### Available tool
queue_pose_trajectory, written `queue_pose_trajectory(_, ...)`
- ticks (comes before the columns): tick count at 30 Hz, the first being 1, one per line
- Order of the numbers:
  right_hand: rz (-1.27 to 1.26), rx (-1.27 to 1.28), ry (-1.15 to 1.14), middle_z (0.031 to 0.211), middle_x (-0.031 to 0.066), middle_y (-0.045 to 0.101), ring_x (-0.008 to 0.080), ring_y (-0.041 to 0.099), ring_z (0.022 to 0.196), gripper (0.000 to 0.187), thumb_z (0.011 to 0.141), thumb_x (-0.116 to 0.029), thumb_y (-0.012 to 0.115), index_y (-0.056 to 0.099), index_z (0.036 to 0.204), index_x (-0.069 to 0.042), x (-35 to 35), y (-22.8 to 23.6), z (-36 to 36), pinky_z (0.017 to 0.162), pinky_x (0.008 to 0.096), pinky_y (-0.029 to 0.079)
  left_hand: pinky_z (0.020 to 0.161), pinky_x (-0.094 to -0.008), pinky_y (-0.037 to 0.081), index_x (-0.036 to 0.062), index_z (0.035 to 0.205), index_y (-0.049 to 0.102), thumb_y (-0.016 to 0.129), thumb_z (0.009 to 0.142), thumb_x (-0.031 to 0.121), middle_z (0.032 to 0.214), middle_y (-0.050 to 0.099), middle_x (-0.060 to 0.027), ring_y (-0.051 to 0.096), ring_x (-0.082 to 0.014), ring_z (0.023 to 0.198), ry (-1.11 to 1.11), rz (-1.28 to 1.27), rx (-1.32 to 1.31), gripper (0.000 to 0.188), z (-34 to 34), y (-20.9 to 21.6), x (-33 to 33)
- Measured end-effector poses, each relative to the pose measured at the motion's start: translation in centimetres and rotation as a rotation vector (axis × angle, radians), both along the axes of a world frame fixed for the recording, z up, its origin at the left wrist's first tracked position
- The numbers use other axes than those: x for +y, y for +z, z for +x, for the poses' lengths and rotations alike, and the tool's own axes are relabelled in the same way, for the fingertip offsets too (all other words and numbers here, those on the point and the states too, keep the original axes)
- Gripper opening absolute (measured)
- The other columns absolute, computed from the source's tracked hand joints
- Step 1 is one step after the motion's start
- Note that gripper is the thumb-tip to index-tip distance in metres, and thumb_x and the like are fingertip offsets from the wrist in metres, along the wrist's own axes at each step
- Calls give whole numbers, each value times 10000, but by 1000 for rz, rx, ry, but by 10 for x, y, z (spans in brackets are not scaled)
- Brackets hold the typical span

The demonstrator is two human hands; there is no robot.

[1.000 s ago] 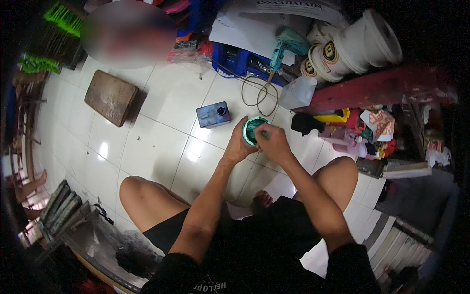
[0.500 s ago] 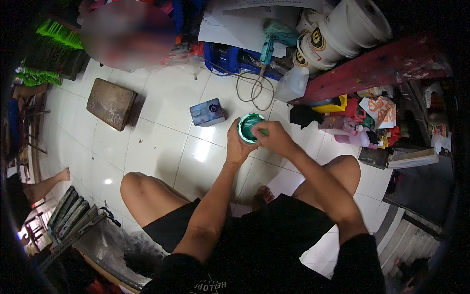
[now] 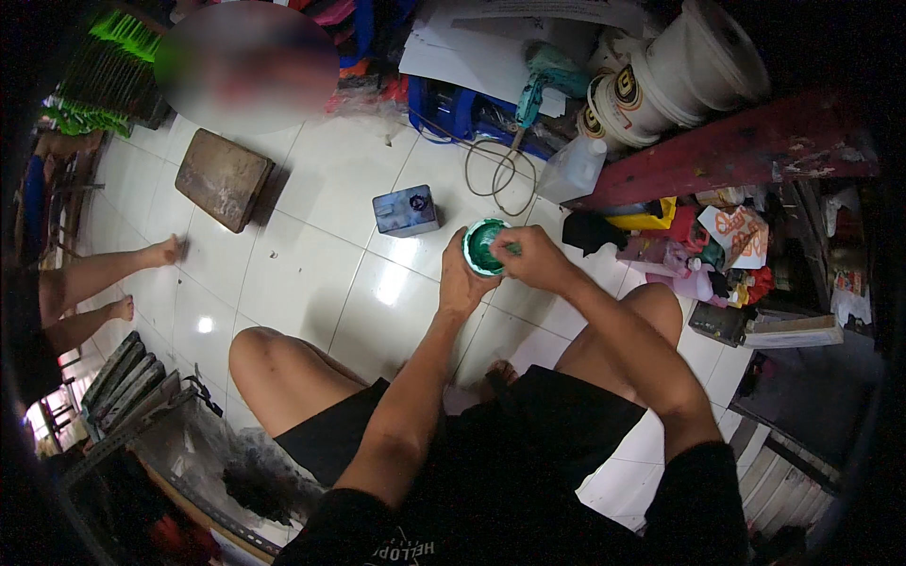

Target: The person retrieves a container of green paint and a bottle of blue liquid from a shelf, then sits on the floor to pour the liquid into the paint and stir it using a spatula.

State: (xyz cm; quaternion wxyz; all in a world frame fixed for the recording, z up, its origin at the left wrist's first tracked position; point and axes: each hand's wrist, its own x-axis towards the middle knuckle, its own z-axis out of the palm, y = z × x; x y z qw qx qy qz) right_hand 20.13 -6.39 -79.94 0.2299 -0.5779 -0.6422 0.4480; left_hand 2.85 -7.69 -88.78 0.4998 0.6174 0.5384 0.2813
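Observation:
Between my knees, above the tiled floor, I hold a small round tub [image 3: 466,249] with green paint [image 3: 484,238] inside and pale smears on its rim. My left hand [image 3: 460,284] is wrapped round the tub's left and near side. At the tub's right edge my right hand [image 3: 536,259] is closed, fingertips over the opening. What it pinches is mostly hidden by the fingers, so I cannot make it out. Just beyond the tub, to the left, stands a blue-grey stained rectangular can [image 3: 401,215] with a dark round opening on top.
A brown worn block [image 3: 222,179] lies at the far left. Ahead are a teal heat-gun-shaped tool [image 3: 543,80] with a looped cable, white buckets [image 3: 694,71] and a translucent jug [image 3: 576,170]. Bottles crowd the right below a red beam [image 3: 717,156]. Another person's legs [image 3: 109,274] reach in at left.
My right hand has shifted slightly at the tub's rim; my left still holds the tub. At left, more of the other person's legs shows, with a second foot. The view has shifted a little.

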Motion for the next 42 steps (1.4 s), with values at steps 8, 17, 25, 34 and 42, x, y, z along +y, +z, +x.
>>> queue_pose_trajectory(8, 61, -91, 243, 875, 249, 690, 385, 686, 823, 184, 859, -127, 608, 696, 902, 29, 14, -7, 19, 770, 444, 528, 1107, -442, 399, -13, 1455, 359, 913, 589, 203, 1381, 496, -242, 475, -400, 1291, 2, 16, 1, 1050, 1, 2, 5)
queue_pose_trajectory(17, -127, -164, -21, 724, 147, 680, 173, 657, 576, 185, 914, -133, 647, 694, 970, 36, 39, 26, 17, 572, 332, 536, 1093, -447, 411, -2, 1439, 386, 905, 602, 202, 1361, 522, -228, 485, -404, 1277, 12, 52, -11, 1006, -2, -3, 4)
queue_pose_trajectory(25, -205, 17, -362, 728, 76, 667, 138, 654, 604, 138, 930, -88, 616, 677, 926, 36, 18, 29, -14, 564, 285, 529, 1032, -416, 458, -96, 1380, 424, 908, 638, 229, 1258, 593, -260, 589, -374, 1187, 311, 151, 62, 943, 13, 10, -16)
queue_pose_trajectory(34, -157, 87, -360, 766, 202, 713, 289, 717, 684, 176, 882, -133, 623, 697, 866, 26, 22, 14, -55, 673, 388, 559, 1070, -438, 426, -78, 1416, 394, 913, 629, 231, 1312, 546, -260, 540, -389, 1235, 288, 22, 37, 992, -21, 21, -17)
queue_pose_trajectory(42, -182, 157, -277, 703, 165, 698, 190, 684, 570, 201, 904, -169, 604, 697, 877, 7, 23, 15, -60, 587, 363, 550, 1072, -437, 424, -42, 1434, 387, 909, 619, 230, 1333, 538, -248, 510, -392, 1260, 271, 65, 105, 1005, -25, 18, -18)
